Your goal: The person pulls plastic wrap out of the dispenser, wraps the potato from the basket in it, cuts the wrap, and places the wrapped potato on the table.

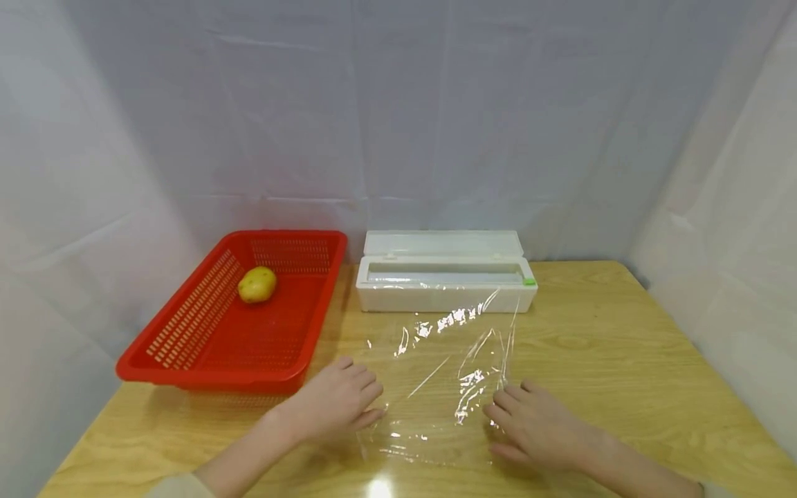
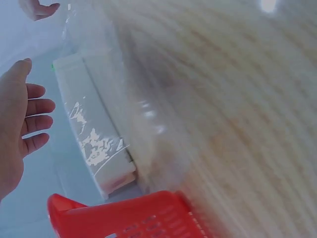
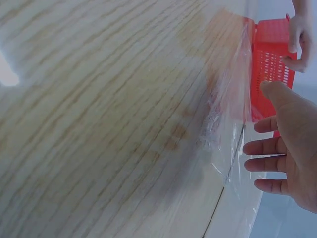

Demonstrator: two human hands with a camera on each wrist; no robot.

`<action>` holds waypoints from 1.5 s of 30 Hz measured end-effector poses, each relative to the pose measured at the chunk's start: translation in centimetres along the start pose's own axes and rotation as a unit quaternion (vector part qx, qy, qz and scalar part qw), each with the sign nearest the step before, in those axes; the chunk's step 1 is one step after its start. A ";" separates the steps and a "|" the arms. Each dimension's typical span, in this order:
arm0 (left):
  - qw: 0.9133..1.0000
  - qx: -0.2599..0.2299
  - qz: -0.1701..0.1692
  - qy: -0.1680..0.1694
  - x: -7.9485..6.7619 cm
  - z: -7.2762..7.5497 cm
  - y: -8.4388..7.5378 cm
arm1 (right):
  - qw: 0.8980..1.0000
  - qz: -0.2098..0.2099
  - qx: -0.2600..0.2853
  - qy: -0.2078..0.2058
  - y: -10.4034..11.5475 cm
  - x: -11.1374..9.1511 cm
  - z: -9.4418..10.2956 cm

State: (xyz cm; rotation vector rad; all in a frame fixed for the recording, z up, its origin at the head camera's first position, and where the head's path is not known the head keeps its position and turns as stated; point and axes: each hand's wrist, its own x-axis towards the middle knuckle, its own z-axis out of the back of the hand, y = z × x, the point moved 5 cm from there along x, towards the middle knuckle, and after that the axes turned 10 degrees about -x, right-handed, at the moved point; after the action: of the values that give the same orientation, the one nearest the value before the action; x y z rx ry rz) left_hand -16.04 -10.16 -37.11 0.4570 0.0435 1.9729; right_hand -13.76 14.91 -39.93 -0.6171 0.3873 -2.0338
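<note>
A sheet of clear cling film (image 1: 436,387) runs from a white cling film box (image 1: 445,299) toward the front of the wooden table, creased and glossy. My left hand (image 1: 342,398) is by the film's left edge, and my right hand (image 1: 535,425) is by its right edge. In the left wrist view the fingers of the left hand (image 2: 20,114) are spread loosely, thumb apart. Relaxed fingers and a separate thumb also show on the right hand (image 3: 294,144) in the right wrist view. Whether either hand touches the film I cannot tell.
A red plastic basket (image 1: 324,304) stands at the left of the wooden table (image 1: 598,346), with a yellow potato-like item (image 1: 257,284) inside. The box's lid (image 1: 443,243) is raised at the back, and a green slider (image 1: 529,281) sits at its right end. Pale sheeting (image 1: 405,124) surrounds the table.
</note>
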 end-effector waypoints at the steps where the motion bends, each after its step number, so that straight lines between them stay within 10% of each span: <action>1: 1.000 0.005 0.003 -0.006 0.1 0.2 0.2 | 1.000 -0.003 -0.002 0.006 -0.1 0.1 0.0; 20: 0.986 0.010 0.099 -0.131 1.3 6.8 6.7 | 0.999 -0.039 0.003 0.031 -1.6 1.9 -0.7; 32: 0.968 -0.024 0.229 -0.103 1.2 9.7 12.3 | 0.988 -0.103 0.069 0.089 -2.4 2.0 -1.3; 45: 0.934 -0.045 0.346 -0.075 -0.1 10.7 17.9 | 0.975 -0.201 0.084 0.039 -6.7 2.6 -2.3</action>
State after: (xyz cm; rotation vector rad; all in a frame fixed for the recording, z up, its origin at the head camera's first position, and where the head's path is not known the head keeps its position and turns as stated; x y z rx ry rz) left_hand -27.91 -19.96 -23.11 0.6169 -0.3484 2.6049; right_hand -20.94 16.16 -37.79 -0.5425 0.1382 -2.4538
